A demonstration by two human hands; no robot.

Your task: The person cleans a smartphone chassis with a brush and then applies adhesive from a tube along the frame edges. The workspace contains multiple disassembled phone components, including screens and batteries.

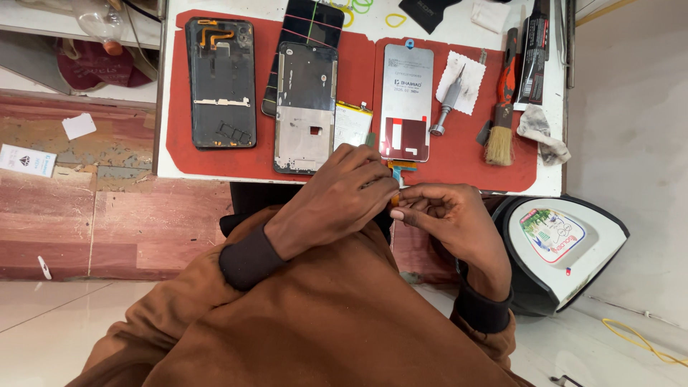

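hands (pixel 344 197) (pixel 448 215) pinching flex cable (pixel 396 172) of display panel (pixel 405 100), red mat (pixel 459 154)

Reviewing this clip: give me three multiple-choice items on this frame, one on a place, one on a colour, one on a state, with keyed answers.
1. Where does the brush lie?
A. On the red mat's right part
B. On the floor
C. On the person's lap

2. What colour are the mats under the phone parts?
A. Blue
B. Red
C. Green

3. How do the hands stand?
A. Both flat on the table
B. One raised out of view
C. Fingertips pinched together at the flex strip below the replacement screen

Answers:
1. A, the brush rests on the mat beside the screwdriver.
2. B, both mats on the white table are red.
3. C, the left hand and right hand meet at the strip hanging from the screen at the table's near edge.
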